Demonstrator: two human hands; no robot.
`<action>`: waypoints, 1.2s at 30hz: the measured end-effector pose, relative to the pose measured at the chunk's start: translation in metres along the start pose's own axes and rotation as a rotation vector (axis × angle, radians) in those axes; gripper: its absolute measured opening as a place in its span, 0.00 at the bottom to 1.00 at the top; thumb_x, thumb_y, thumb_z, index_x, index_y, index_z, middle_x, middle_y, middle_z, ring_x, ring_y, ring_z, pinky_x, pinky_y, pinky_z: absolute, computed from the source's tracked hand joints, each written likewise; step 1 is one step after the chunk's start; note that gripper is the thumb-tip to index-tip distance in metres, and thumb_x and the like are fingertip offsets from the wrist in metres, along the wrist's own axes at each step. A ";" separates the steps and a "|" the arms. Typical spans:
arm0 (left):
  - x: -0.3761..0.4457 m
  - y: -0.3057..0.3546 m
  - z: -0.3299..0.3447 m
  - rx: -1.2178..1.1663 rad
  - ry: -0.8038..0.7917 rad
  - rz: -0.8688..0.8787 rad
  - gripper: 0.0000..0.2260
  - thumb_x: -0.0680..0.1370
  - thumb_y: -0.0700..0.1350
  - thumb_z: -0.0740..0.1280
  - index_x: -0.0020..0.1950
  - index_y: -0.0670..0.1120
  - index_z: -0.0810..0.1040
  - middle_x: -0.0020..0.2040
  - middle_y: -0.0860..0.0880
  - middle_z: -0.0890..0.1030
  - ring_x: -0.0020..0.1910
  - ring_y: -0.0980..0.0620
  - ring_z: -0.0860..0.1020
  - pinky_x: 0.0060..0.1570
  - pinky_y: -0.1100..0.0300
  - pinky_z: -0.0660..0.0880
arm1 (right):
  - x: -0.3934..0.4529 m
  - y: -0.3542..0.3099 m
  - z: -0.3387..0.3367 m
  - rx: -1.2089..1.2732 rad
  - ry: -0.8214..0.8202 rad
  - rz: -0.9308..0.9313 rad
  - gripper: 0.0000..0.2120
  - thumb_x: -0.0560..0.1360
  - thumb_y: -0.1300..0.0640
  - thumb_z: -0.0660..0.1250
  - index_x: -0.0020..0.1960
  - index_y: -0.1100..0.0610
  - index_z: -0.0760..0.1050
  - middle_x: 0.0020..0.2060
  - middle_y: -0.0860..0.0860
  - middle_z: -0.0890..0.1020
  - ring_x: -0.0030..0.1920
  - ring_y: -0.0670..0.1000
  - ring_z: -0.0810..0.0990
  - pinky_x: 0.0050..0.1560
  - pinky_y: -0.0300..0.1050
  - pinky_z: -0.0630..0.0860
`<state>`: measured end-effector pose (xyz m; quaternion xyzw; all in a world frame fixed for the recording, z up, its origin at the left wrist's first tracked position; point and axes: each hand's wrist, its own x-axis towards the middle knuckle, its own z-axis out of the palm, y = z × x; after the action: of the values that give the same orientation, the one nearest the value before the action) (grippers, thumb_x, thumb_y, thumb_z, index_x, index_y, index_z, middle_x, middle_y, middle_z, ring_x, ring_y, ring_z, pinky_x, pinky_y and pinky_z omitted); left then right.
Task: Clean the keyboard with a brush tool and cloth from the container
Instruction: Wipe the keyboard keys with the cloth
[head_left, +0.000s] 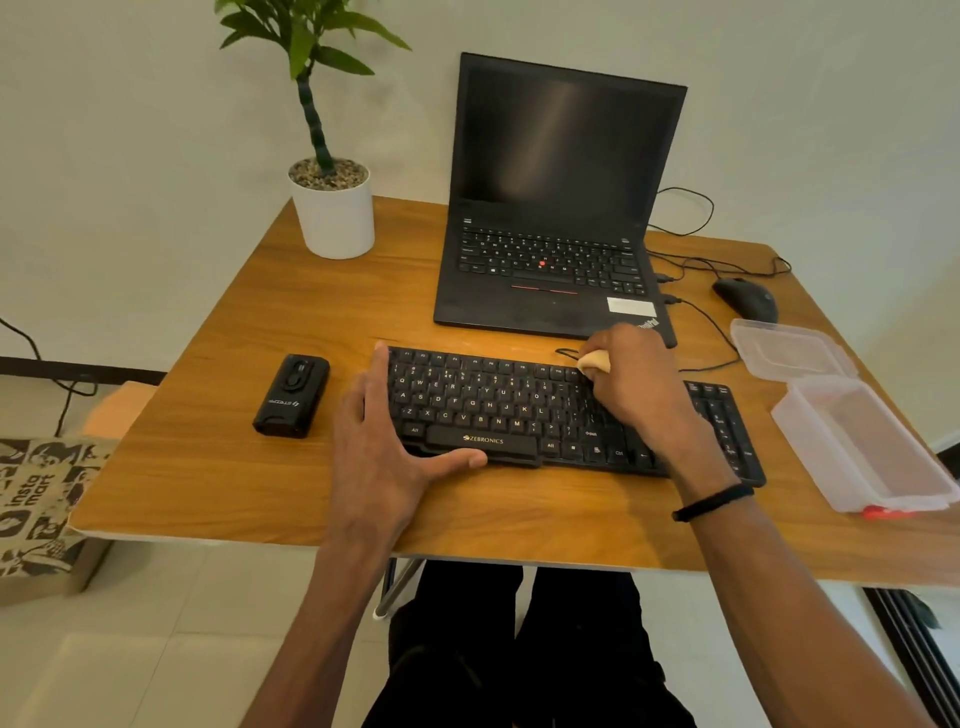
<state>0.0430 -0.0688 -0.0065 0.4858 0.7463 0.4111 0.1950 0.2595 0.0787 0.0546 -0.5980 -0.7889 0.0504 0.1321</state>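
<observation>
The black full-size plastic keyboard (566, 415) lies across the centre of the frame on the orange-brown wooden table (208, 478), just in front of the open black laptop (556, 218). The left hand (387, 447) lies flat over the keyboard's left end, fingers straight and thumb along the front edge by the space bar; it seems to be there to steady the board. The right hand (631, 384) is curled around a small pale yellowish object (595, 361), pressing it onto the upper key rows right of centre. Whether this is the cloth or the brush tool cannot be told. At the right edge of the frame stands the clear plastic container (862, 447), open, its clear lid (789, 348) set just behind it, kept near for reaching tools. A red object (883, 513) peeks out at its front.
</observation>
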 end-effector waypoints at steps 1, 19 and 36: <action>0.000 0.000 0.000 -0.001 -0.002 0.002 0.68 0.54 0.66 0.83 0.84 0.60 0.44 0.78 0.49 0.62 0.76 0.48 0.62 0.75 0.45 0.65 | 0.000 -0.005 0.001 0.004 -0.005 -0.017 0.12 0.75 0.60 0.75 0.59 0.54 0.85 0.57 0.55 0.84 0.59 0.58 0.80 0.57 0.50 0.77; -0.004 0.006 -0.001 -0.009 0.036 0.012 0.71 0.54 0.63 0.84 0.83 0.60 0.39 0.81 0.48 0.61 0.77 0.49 0.61 0.77 0.45 0.62 | 0.013 -0.014 0.000 -0.081 -0.066 0.185 0.20 0.75 0.51 0.73 0.63 0.58 0.77 0.54 0.58 0.83 0.54 0.60 0.82 0.50 0.54 0.82; -0.003 0.005 0.000 0.013 0.040 0.038 0.69 0.55 0.65 0.82 0.83 0.60 0.39 0.83 0.49 0.58 0.80 0.50 0.58 0.79 0.46 0.60 | 0.010 -0.029 0.016 0.026 -0.063 0.104 0.16 0.78 0.50 0.71 0.60 0.59 0.78 0.52 0.58 0.84 0.51 0.59 0.83 0.46 0.49 0.79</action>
<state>0.0476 -0.0708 -0.0025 0.4926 0.7436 0.4194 0.1689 0.2258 0.0818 0.0476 -0.6347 -0.7597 0.0860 0.1121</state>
